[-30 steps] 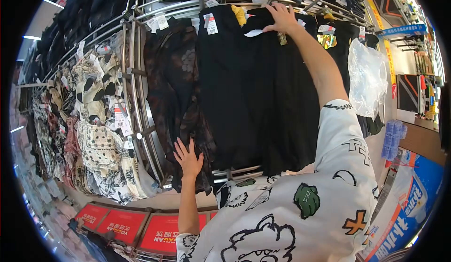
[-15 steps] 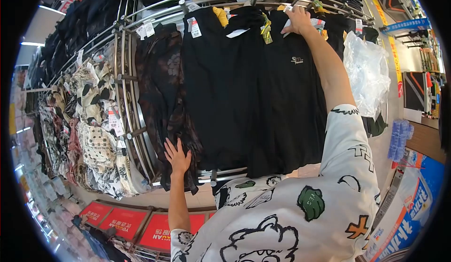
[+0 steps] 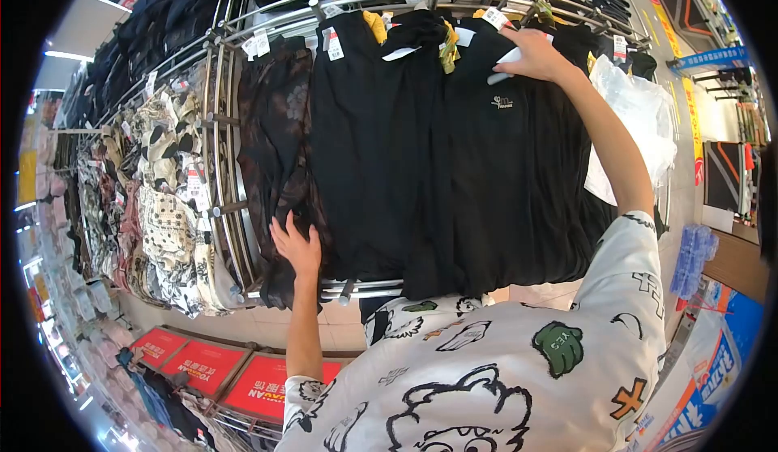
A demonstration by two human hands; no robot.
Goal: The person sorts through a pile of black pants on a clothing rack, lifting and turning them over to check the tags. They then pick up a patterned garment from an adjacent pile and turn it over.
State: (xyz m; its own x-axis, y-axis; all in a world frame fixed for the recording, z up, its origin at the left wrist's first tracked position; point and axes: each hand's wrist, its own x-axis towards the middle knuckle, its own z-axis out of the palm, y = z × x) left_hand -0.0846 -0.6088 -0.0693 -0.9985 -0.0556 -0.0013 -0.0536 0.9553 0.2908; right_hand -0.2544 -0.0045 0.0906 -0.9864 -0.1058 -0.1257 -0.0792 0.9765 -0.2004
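Observation:
Fingers spread, my left hand (image 3: 296,245) lies against dark trousers with a faded floral pattern (image 3: 275,119), near their lower part. My right hand (image 3: 533,53) is at the top of black trousers with a small white logo (image 3: 494,176), its thumb and fingers closed around the waist area. Something white, like a tag, shows between thumb and fingers; the exact grip is partly hidden. Plain black trousers (image 3: 365,144) hang between my hands, with a white price tag (image 3: 333,44) at the waist.
Metal rails (image 3: 223,128) curve around the hanging clothes. Patterned light garments (image 3: 170,217) hang on the left. Clear plastic wrapping (image 3: 632,119) hangs at right. Red sign panels (image 3: 267,383) stand lower left, a blue-and-white package (image 3: 705,379) lower right.
My right hand has moved slightly right and down at the waist of the logo trousers. The trousers' lower part spreads further right. My left hand has shifted a little left and up.

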